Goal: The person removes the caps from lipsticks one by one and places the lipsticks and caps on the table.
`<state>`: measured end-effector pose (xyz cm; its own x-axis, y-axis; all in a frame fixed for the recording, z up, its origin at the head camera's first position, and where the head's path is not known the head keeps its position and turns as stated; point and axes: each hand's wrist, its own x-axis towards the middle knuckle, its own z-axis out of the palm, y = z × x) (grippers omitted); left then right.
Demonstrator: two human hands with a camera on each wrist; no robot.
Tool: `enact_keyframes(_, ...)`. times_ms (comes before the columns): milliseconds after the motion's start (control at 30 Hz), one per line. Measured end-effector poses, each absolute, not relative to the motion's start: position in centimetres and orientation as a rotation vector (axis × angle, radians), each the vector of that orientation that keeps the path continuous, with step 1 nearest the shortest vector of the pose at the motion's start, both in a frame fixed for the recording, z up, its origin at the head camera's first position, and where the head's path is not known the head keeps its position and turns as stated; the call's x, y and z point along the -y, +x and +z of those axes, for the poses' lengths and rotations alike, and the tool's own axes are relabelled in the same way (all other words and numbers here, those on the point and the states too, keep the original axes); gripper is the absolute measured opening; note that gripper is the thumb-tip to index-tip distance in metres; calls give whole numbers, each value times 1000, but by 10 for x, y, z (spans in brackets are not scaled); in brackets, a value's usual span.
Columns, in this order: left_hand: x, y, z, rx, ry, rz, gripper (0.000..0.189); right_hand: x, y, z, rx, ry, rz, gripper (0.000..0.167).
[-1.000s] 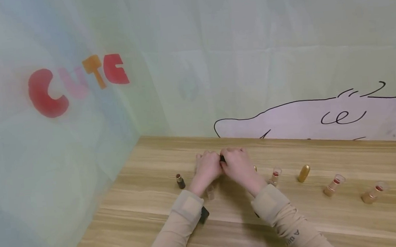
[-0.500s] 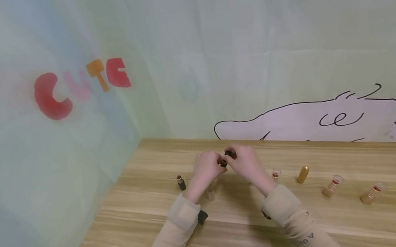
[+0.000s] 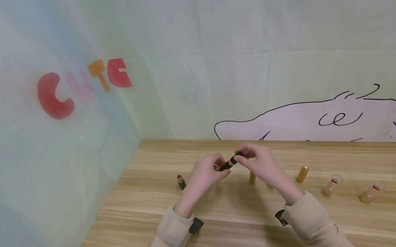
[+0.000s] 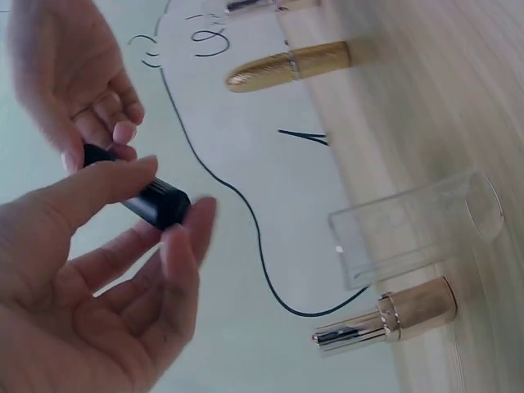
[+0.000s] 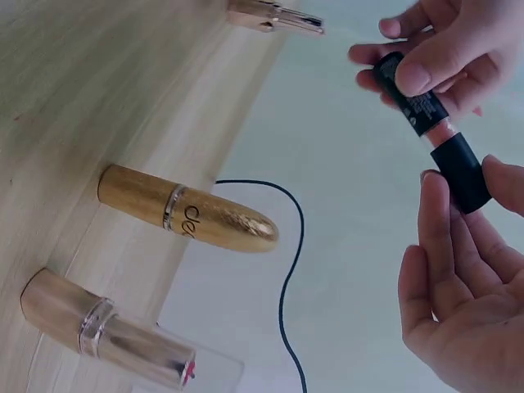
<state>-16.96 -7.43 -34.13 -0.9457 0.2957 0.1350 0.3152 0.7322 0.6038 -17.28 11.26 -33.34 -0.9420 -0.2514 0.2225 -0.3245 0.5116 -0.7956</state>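
Note:
A slim black lipstick point(image 3: 228, 163) is held slanting between both hands above the table. My left hand point(image 3: 207, 172) pinches its lower-left part between thumb and fingers. The upper-right black end is pinched by my right hand point(image 3: 261, 164). Between the two black parts a short pink section point(image 5: 441, 133) shows in the right wrist view. White print marks the part in the left hand there. Nearest the hands on the table stands a gold lipstick point(image 3: 252, 177), bullet-shaped in the right wrist view.
An uncapped black lipstick point(image 3: 181, 182) stands at left. To the right are another gold lipstick point(image 3: 302, 174) and two clear-capped ones point(image 3: 333, 185), point(image 3: 371, 193). In the left wrist view, a clear cap point(image 4: 409, 233) is beside an uncapped rose-gold lipstick point(image 4: 419, 311). A wall backs the table.
The hands, close together around the black item a second ago, have drawn apart. The right hand moved rightward, and the black lipstick with its pink section has come into sight between them.

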Motion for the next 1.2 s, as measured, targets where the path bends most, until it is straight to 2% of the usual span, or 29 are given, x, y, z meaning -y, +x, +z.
enact_keyframes(400, 79, -156, -341, 2784, -669, -1256, 15, -128, -162, -326, 2667, 585, 1495, 18)
enact_keyframes(1200, 83, -150, -343, 2755, -667, -1372, 15, -124, -157, -331, 2614, 605, 1401, 17)
